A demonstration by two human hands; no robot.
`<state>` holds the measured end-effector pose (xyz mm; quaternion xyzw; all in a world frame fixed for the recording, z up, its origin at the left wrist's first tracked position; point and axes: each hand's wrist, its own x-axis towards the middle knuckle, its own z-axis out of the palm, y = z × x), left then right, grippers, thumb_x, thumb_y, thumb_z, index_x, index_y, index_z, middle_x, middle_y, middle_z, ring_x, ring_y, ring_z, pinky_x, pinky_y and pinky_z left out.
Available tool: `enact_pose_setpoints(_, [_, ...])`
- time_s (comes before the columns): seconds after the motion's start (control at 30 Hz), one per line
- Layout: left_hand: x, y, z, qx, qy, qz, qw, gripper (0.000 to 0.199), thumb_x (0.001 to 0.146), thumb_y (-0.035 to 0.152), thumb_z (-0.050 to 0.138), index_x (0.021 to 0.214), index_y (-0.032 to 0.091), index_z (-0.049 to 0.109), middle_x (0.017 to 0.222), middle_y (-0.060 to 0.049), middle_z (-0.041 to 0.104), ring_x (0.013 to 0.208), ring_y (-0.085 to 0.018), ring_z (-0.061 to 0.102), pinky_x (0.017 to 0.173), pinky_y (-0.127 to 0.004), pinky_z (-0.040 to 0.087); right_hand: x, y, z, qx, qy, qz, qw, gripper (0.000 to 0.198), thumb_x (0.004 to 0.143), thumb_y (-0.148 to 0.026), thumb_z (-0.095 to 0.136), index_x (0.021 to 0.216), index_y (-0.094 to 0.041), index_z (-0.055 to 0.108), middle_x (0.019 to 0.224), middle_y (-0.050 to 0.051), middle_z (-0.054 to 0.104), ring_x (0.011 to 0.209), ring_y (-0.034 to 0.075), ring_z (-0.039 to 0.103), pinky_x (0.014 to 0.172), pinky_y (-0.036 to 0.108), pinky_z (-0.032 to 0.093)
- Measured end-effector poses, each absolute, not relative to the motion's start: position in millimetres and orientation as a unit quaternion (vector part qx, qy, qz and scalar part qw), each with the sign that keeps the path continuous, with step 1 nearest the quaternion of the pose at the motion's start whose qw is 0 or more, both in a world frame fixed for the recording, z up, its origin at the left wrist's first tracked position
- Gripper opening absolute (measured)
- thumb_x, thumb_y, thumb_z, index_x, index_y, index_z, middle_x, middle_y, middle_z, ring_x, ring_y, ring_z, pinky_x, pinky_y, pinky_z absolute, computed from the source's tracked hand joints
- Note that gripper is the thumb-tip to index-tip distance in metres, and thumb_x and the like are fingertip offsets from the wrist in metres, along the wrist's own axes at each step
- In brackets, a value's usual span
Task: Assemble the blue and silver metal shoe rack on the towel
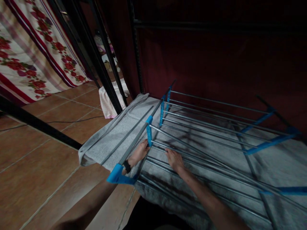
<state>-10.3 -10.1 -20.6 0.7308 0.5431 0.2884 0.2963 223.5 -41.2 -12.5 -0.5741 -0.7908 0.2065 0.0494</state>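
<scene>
A partly assembled rack of grey metal rods and blue plastic brackets lies on a grey towel-like cloth [134,116]. My left hand [140,150], with a dark band at the wrist, closes on the lower end of an upright blue bracket [149,131]. It reaches in under a slanting grey side tube [134,142]. Just to the right, my right hand [174,158] has its fingers curled over a thin metal rod [158,148] near that bracket. The rod runs off to the right among several others. A blue corner piece [117,175] caps the near end of the side tube.
Blue brackets [261,147] join the rods on the right side. A loose rod [127,137] lies left of the rack. Black metal posts [105,73] rise at the left, beside a striped cloth [107,100] and floral curtain [40,51]. A cable [72,121] crosses the tiled floor.
</scene>
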Motion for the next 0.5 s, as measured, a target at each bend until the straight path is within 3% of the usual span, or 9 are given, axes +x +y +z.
enact_pose_setpoints(0.5, [-5.0,-8.8,-29.5,0.729,0.547,0.300,0.280,0.011,0.079,0.012,0.055,0.090,0.017,0.057,0.100,-0.007,0.060,0.092,-0.020,0.057,0.091,-0.037,0.049,224.4,-40.5,-12.0,-0.576,-0.791,0.206,0.027,0.039,0.103,-0.027,0.030,0.132,-0.022,0.054,0.126,0.008,0.067,0.118,0.021,0.061,0.098,0.033,0.044])
